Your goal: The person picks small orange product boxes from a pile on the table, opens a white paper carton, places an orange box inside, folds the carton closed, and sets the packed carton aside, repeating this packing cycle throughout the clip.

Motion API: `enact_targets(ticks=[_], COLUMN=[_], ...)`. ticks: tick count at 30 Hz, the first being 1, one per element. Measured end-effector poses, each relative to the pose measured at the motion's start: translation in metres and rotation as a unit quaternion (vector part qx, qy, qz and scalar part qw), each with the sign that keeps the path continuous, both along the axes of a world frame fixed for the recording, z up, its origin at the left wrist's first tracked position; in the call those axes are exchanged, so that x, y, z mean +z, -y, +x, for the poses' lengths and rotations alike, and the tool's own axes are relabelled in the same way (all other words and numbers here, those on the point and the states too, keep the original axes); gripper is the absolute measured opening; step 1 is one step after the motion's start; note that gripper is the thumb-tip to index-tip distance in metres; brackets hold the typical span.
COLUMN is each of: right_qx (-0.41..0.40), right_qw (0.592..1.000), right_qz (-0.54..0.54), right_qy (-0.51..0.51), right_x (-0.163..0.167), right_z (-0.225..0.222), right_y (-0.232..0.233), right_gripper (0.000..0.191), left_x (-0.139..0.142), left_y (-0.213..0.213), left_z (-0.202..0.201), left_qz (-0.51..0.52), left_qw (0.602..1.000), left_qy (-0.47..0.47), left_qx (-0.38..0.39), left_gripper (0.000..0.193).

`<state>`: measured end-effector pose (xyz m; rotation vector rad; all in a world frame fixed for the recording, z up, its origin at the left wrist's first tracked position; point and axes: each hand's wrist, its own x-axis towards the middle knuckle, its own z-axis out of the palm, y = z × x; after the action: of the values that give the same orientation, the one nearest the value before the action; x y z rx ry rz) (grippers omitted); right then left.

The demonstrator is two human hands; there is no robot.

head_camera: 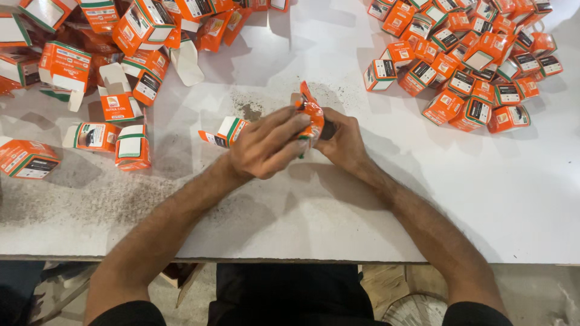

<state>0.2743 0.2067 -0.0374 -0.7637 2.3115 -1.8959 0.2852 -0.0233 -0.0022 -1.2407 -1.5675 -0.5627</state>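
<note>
Orange-and-white, a small carton [312, 116] sits pinched between the left hand [269, 143] and right hand [343, 140], both closed around it above the middle of a white table [495, 193] smudged with dark dust. Beyond lie loose open cartons [109, 72] at far left and a heap of closed cartons [471, 54] at far right.

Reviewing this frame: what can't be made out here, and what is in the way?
- Head view: the lower part of the orange carton held between the left hand and right hand; the fingers cover it.
- Whether anything is inside that carton: hidden by both hands.
- The open cartons at upper left: cut off by the top and left edges.
- The pile of closed cartons: cut off by the top edge.
- Below the white table: dark, blurred.
</note>
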Motion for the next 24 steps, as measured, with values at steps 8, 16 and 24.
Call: enact_targets(ticks=[8,16,24], right_qx=[-0.058,-0.055,-0.072], right_qw=[0.995,0.991,0.982], right_qz=[0.084,0.113,0.146], right_qy=[-0.012,-0.051,-0.092], right_x=[-0.002,0.01,0.011], right_z=[-0.002,0.006,0.006], right_y=[0.002,0.002,0.005], right_gripper=[0.048,0.049,0.047], left_x=[-0.018,-0.007,-0.002], left_y=[-0.021,-0.016,-0.025], left_z=[0.007,0.005,-0.003], left_qz=[-0.109,-0.112,-0.045], left_qw=[0.945,0.933,0.919], left_qy=[0.236,0.306,0.324], left_qx=[0.201,0.15,0.218], left_gripper=[0.043,0.044,0.014])
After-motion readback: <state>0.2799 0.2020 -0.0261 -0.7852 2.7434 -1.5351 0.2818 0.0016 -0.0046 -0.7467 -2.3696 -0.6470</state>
